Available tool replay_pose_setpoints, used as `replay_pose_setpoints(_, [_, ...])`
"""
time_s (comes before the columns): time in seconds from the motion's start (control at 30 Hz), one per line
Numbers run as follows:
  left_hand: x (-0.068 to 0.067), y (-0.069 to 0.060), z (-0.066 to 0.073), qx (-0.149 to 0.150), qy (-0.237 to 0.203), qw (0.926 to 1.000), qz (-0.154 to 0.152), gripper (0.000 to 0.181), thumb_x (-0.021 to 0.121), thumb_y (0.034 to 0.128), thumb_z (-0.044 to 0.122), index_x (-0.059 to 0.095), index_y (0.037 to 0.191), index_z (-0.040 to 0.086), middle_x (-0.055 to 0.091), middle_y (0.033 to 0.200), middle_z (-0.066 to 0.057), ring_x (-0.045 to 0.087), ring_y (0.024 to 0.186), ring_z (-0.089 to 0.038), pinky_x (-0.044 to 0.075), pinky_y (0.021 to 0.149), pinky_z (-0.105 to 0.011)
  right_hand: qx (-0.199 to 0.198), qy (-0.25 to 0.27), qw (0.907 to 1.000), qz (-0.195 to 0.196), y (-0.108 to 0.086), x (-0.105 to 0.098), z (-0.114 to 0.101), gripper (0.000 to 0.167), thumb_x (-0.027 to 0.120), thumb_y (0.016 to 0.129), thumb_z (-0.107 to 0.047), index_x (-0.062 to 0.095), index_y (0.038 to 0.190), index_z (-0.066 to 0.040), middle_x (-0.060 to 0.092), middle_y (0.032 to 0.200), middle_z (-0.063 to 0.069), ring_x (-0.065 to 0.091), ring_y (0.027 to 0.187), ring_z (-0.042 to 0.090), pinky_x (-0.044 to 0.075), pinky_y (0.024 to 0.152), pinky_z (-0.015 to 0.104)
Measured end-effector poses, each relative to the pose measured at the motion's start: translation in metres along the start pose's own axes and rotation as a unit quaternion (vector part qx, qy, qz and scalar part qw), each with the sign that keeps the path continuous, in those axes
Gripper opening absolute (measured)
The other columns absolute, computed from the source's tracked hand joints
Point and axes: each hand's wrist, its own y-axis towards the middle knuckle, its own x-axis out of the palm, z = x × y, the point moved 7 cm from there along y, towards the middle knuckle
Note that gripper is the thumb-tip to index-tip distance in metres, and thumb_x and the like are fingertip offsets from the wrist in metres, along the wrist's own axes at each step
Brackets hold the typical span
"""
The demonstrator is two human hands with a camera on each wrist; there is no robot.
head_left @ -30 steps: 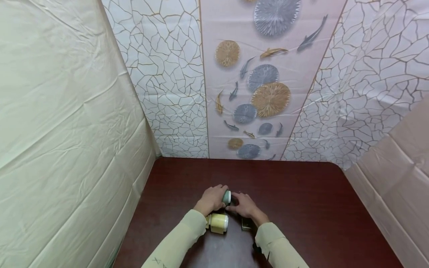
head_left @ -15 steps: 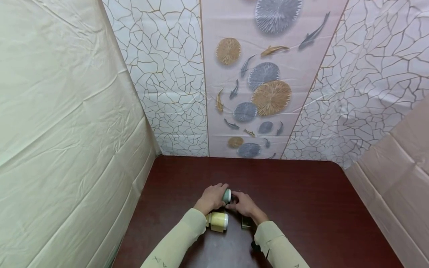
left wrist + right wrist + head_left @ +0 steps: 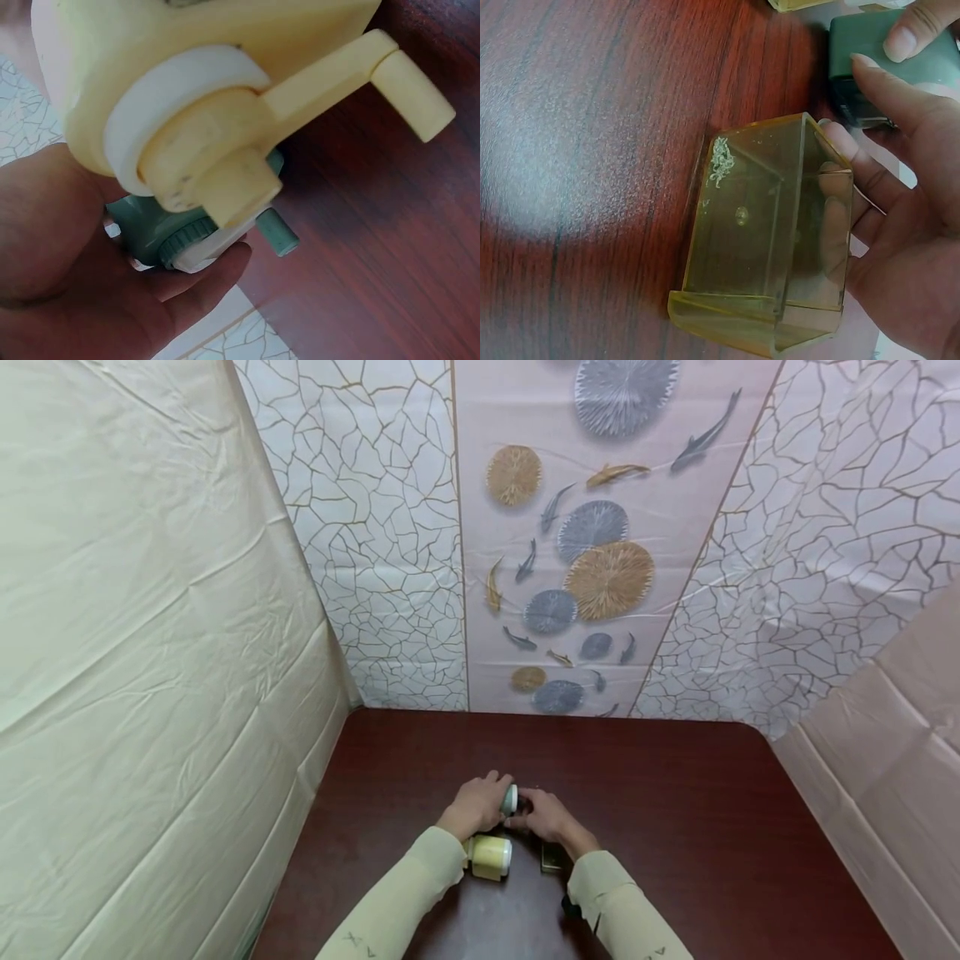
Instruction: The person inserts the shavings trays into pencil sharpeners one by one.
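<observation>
My left hand point(image 3: 476, 806) grips a green pencil sharpener point(image 3: 510, 799) over the table. In the left wrist view its crank handle point(image 3: 276, 232) shows below a yellow crank pencil sharpener point(image 3: 195, 142). That yellow sharpener lies on its side near my left wrist in the head view. My right hand point(image 3: 550, 821) is at the green sharpener's near end, thumb on the body and fingers around the dark lower edge. Close beside the right hand's fingers, a clear yellow drawer point(image 3: 742, 225) with pale shavings in one corner sits on the table.
The dark red wooden table point(image 3: 637, 777) extends around both hands. Patterned cloth point(image 3: 555, 568) hangs behind its far edge. Pale cloth walls point(image 3: 187, 652) stand at left and right. A small dark object point(image 3: 572, 907) shows beside the right sleeve.
Both hands stay almost in place at the green pencil sharpener. The yellow pencil sharpener and the drawer have not visibly moved; the head view shifts only slightly.
</observation>
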Motion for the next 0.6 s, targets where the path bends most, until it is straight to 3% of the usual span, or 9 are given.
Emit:
replay_pose_setpoints(0.17, [0.0027,0.0008,0.0012,-0.005,0.004,0.9998,-0.018,0.062,0.072,0.0878,0.034,0.041,0.140,0.019,0.049,0.127,-0.009,0.058,0.098,-0.027,0.051,0.075,-0.037,-0.003,0.010,0.9999,-0.002,0.0000,-0.0004,0.0003,0.050,0.075,0.085,-0.032,0.059,0.130,-0.014,0.061,0.077,0.005,0.056,0.062,0.019,0.047,0.055,0.034])
replay_pose_setpoints(0.6, [0.0057,0.0015,0.0012,-0.008,-0.057,0.9977,-0.037,0.061,0.071,0.0897,0.026,0.038,0.141,0.016,0.042,0.125,-0.013,0.050,0.101,-0.031,0.048,0.069,-0.039,0.011,0.012,0.9995,-0.026,0.0018,-0.0016,0.0022,0.049,0.074,0.087,-0.031,0.059,0.131,-0.015,0.061,0.078,0.004,0.057,0.066,0.023,0.046,0.057,0.034])
